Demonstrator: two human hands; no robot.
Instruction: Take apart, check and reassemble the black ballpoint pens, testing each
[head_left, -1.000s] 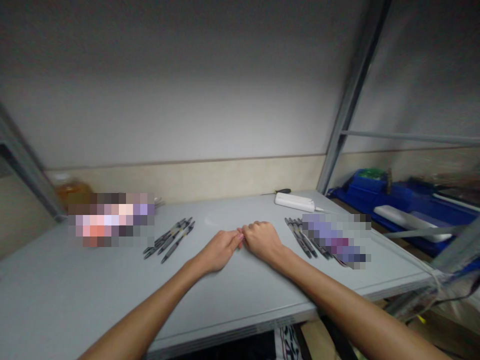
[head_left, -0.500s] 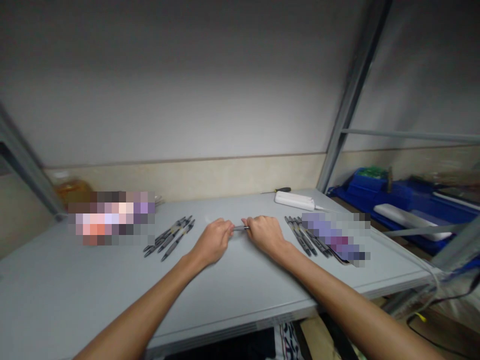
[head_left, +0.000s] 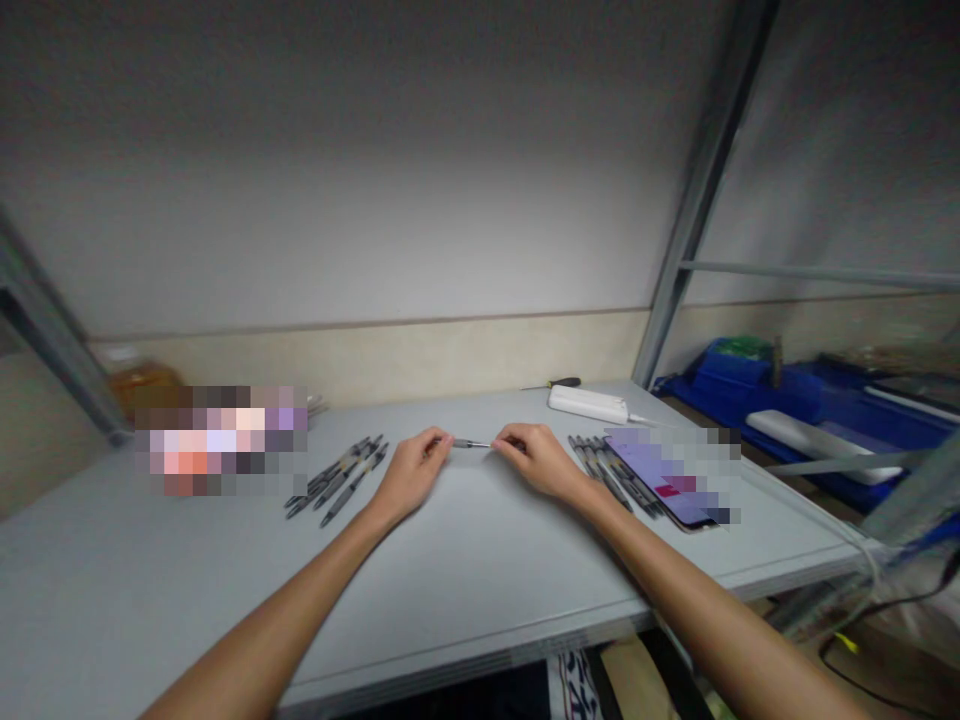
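Note:
Between my two hands a grey pen (head_left: 464,443) lies level, just above the table. My left hand (head_left: 416,467) is closed in a pinch on its grey barrel. The pen's thin, pale end points right and reaches the fingertips of my right hand (head_left: 536,458), which are pinched together there. A speck of yellow shows at those fingertips; how much they cover is hidden. To the left of my left hand lies a loose group of grey pens (head_left: 341,478). More grey pens (head_left: 604,470) lie side by side to the right of my right hand.
A phone (head_left: 645,470), partly pixelated, lies against the right-hand pens. Behind it are a white power strip (head_left: 589,404) and a screwdriver (head_left: 564,383). A pixelated item (head_left: 225,440) stands at left. Metal posts (head_left: 686,215) and blue trays (head_left: 757,385) are at right.
My hands have moved slightly apart, and more of the pen's thin, pale end shows between them. The right fingers have shifted from the pen's dark end to a finer pinch.

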